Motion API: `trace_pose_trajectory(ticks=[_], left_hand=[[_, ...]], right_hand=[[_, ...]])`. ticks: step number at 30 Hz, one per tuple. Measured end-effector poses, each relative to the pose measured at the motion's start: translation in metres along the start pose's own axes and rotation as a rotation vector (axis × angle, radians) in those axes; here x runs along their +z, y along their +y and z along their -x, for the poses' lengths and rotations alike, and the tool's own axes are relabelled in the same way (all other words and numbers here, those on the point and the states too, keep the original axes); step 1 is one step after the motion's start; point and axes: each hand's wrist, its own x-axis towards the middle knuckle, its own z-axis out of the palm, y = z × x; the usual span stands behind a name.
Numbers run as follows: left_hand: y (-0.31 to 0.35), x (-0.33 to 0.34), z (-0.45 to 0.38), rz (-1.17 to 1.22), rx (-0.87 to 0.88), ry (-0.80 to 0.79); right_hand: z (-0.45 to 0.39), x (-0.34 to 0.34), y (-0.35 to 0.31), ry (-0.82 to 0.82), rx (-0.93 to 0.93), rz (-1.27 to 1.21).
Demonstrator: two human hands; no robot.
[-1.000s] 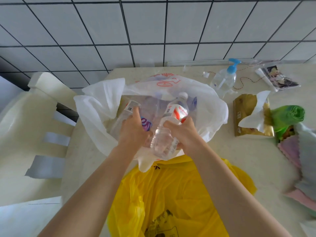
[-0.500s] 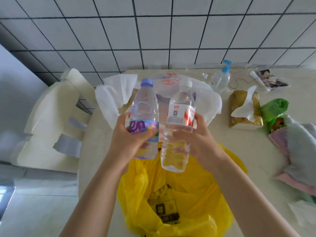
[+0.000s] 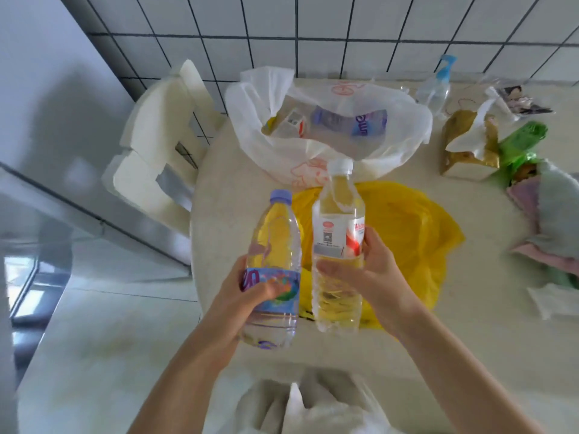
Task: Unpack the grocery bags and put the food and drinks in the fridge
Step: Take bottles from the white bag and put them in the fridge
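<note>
My left hand (image 3: 242,288) grips a clear water bottle with a purple cap and a blue-purple label (image 3: 274,264). My right hand (image 3: 371,272) grips a second clear bottle with a white cap and a red-white label (image 3: 340,233). Both bottles are upright, held side by side above the table's near-left part. Behind them the white grocery bag (image 3: 398,142) lies open on the table with two more bottles (image 3: 347,122) lying inside. A yellow plastic bag (image 3: 416,227) lies flat under my hands.
The beige table (image 3: 454,346) stands against a tiled wall. A white chair (image 3: 156,142) is at its left. A spray bottle (image 3: 437,89), gold tissue pack (image 3: 470,148), green bag roll (image 3: 521,142) and cloths (image 3: 554,227) sit at the right. Another white bag (image 3: 313,405) lies near me.
Both hands lifted a bottle each out of the white bag and drew them back toward me, over the yellow bag. The view has swung left and down.
</note>
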Motion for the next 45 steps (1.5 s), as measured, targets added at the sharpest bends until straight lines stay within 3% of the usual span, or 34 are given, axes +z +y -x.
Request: trace_pose_trajectory(ticks=[10,17,23,35,45], left_hand=[[-0.090,-0.083,0.104,-0.055,-0.080,-0.113],[-0.136,-0.131,0.174,-0.064,-0.066,-0.058],[-0.164,-0.148,0.224,-0.044,-0.012,-0.019],[-0.261,-0.164,0.339,0.243,0.017,0.337],[-0.326,-0.209,0.418,0.405,-0.069,0.661]], right_hand=[[0.139,0.075,0.081,0.101,-0.013,-0.108],[0.225,0.120,0.123,0.116,0.035,-0.066],[0.267,0.141,0.135,0.037,0.025,0.005],[0.336,0.159,0.182,-0.266,0.027,0.213],[0.380,0.231,0.205,-0.536,0.057,0.378]])
